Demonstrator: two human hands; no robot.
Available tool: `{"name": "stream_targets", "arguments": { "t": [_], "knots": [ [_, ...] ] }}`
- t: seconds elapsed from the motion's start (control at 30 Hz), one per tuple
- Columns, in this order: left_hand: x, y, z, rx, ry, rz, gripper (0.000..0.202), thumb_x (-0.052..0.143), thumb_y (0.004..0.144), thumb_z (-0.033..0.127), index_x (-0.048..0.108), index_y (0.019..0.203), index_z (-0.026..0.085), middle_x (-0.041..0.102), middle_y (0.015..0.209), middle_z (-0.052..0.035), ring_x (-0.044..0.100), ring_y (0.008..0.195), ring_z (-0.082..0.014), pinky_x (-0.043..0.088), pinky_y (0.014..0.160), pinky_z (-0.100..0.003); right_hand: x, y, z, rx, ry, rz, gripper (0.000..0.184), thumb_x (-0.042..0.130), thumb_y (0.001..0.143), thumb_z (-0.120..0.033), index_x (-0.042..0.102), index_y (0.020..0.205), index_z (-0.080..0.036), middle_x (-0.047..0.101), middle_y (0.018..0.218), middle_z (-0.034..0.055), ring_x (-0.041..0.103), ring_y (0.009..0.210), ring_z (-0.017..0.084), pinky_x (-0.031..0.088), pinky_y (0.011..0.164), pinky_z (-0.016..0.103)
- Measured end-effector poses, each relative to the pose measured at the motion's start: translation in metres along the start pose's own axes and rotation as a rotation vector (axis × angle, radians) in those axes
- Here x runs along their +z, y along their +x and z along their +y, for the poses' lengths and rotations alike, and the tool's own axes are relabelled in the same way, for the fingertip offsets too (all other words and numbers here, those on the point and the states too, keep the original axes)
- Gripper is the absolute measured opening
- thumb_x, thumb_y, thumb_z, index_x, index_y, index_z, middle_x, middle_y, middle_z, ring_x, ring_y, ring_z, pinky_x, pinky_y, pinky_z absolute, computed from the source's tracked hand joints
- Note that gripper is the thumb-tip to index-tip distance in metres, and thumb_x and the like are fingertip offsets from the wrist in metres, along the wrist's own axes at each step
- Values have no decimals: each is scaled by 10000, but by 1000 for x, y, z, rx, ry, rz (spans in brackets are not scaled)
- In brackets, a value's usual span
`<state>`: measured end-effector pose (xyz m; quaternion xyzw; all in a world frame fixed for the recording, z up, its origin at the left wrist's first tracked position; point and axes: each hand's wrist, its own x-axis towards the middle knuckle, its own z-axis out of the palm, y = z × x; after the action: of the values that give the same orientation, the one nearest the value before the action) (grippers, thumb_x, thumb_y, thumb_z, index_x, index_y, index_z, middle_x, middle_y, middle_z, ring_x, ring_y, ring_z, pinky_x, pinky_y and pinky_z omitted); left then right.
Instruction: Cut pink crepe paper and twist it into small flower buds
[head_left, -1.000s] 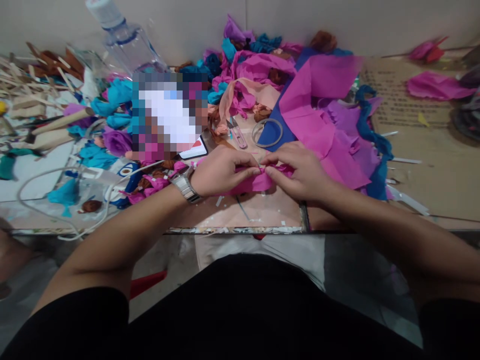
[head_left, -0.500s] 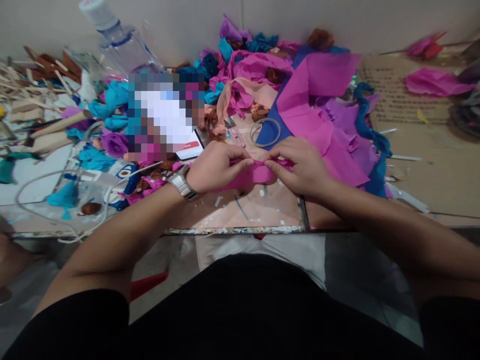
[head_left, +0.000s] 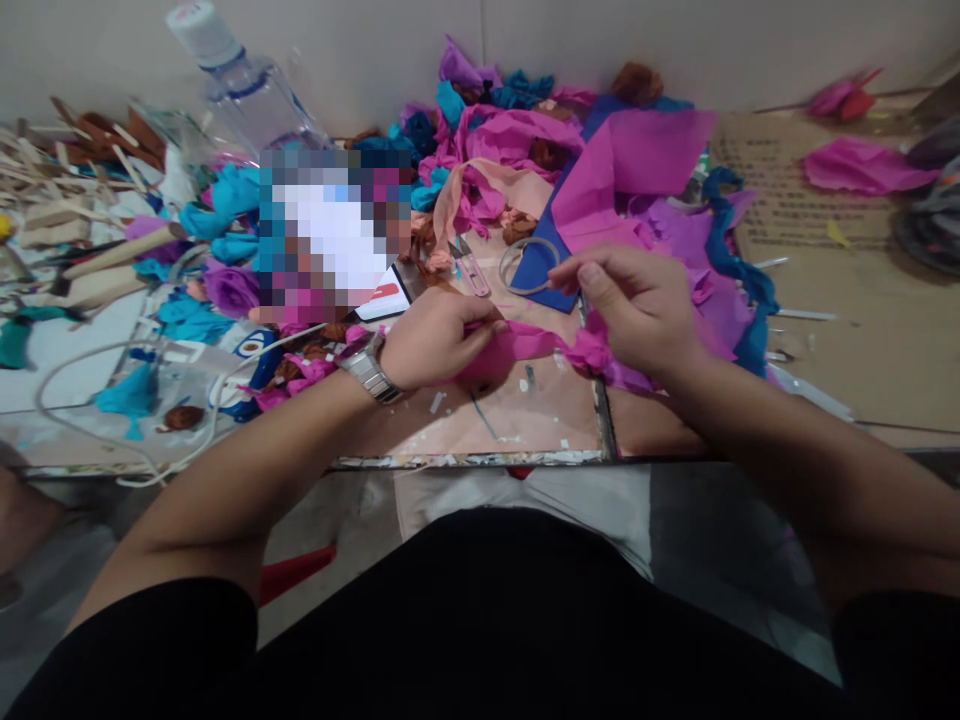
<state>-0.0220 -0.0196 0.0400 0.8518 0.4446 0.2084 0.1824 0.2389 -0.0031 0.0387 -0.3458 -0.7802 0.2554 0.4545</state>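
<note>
A strip of magenta crepe paper (head_left: 525, 345) stretches between both hands just above the table. My left hand (head_left: 435, 335), with a metal watch on its wrist, is closed on the strip's left end. My right hand (head_left: 637, 305) is raised a little and closed around the bunched right end, thumb and forefinger pinched together. Under the strip lies a peach sheet (head_left: 517, 415) strewn with small paper scraps.
Heaps of magenta, blue, teal and purple crepe paper (head_left: 622, 180) fill the table behind the hands. A wire ring (head_left: 531, 265) and small snips (head_left: 471, 270) lie near them. A plastic bottle (head_left: 240, 85) stands back left, wooden sticks (head_left: 75, 210) and a white cable (head_left: 112, 350) at left. Cardboard (head_left: 825, 230) lies right.
My hands were pinched close together on the paper. Now my right hand has pulled up and to the right, drawing the strip out, while the left stays in place.
</note>
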Motion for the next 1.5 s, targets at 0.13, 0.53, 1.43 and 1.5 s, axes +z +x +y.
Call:
{"name": "stream_targets", "arguments": {
  "t": [0.13, 0.53, 1.43, 1.5],
  "knots": [
    [-2, -1, 3, 29, -39, -24, 325, 593, 1024, 361, 789, 852, 168, 751, 739, -55, 621, 640, -160, 403, 646, -315, 3, -2, 3, 50, 92, -96, 462, 503, 1109, -642, 801, 1030, -298, 822, 1015, 52, 771, 943, 255, 639, 849, 432],
    [-3, 5, -8, -204, -167, 271, 281, 653, 957, 310, 679, 716, 168, 653, 646, -10, 534, 637, -136, 387, 641, -282, -9, 4, 21, -174, -332, -254, 758, 842, 874, -540, 589, 1490, -178, 714, 1365, 180, 693, 1202, 392, 558, 1043, 562],
    [5, -7, 0, 147, -3, 166, 201, 635, 961, 313, 734, 828, 200, 734, 722, -48, 660, 632, -184, 463, 628, -348, -38, 20, 29, -113, -481, 19, 430, 422, 1077, -212, 655, 1400, -375, 745, 1387, 69, 662, 1309, 309, 533, 1116, 520],
    [5, -6, -1, 127, -21, 134, 207, 632, 957, 322, 738, 830, 199, 738, 726, -48, 664, 634, -187, 473, 636, -350, -31, 17, 26, -223, -414, 45, 337, 451, 1091, -264, 712, 1299, -313, 781, 1242, 110, 708, 1177, 325, 557, 1034, 533]
  ]
}}
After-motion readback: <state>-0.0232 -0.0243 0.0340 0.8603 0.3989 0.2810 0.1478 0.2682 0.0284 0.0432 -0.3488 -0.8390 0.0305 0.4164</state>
